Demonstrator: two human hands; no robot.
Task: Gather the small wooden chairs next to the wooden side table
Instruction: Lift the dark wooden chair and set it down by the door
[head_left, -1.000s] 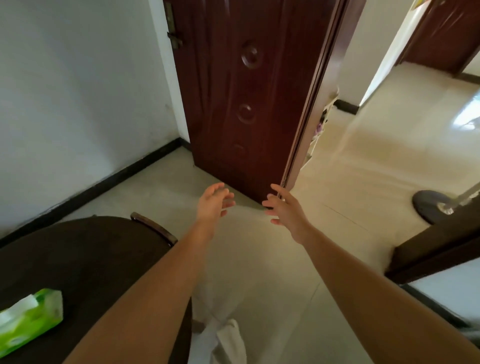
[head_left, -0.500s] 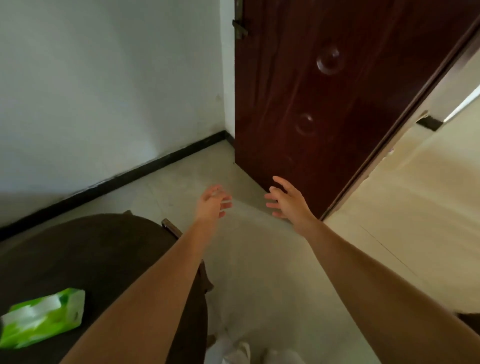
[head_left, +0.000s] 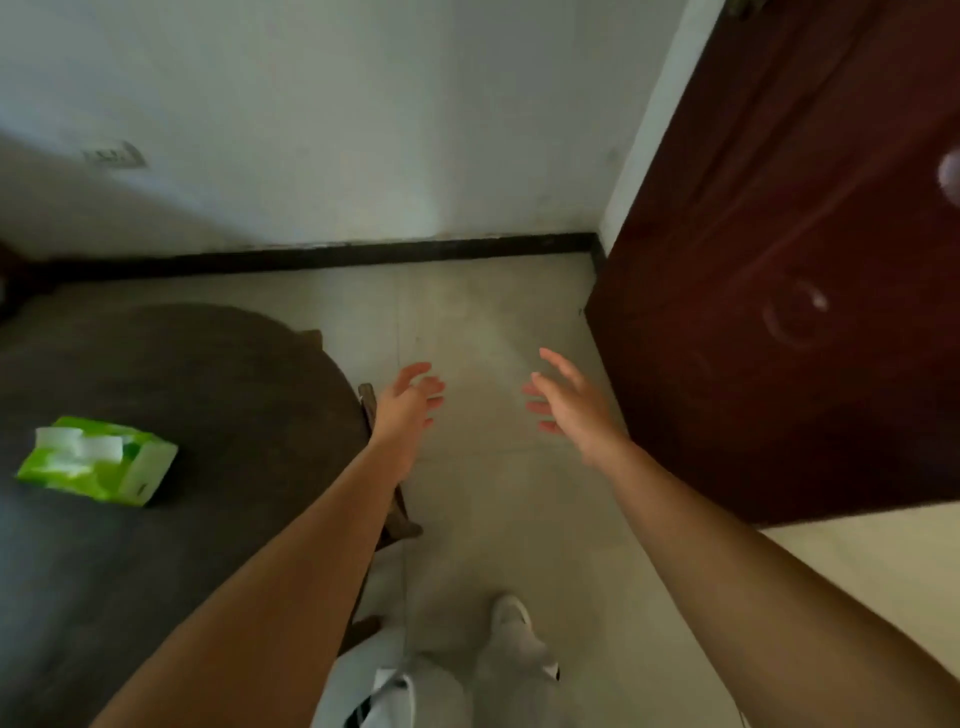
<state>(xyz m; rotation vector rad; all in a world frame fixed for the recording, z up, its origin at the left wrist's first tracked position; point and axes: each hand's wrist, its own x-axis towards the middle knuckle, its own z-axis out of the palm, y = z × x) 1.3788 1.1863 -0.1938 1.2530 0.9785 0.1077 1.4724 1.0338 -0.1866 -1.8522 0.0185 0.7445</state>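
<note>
Dark brown round wooden table (head_left: 156, 374) fills the lower left of the head view; its top carries one thing, a green soft-pack tissue packet (head_left: 98, 460) lying on its side, white tissue sticking out of the open top slot. A brown wooden chair back rail (head_left: 370, 402) pokes out at the table's right edge, mostly hidden behind the left forearm; can't tell the rest of the chair or whether it is one of the small chairs. Left hand (head_left: 408, 408) out in front over the pale tiled floor (head_left: 483, 322), fingers loosely spread, holding nothing. Right hand (head_left: 569, 402) level with it, well apart, palm facing left, fingers spread wide, also empty. Dark red-brown wooden door (head_left: 779, 260) stands just right of the right hand, not touched. White wall (head_left: 337, 114) with black baseboard (head_left: 363, 254) ahead. White shoes (head_left: 514, 623) and light trousers at bottom centre. Frame is motion-blurred.
</note>
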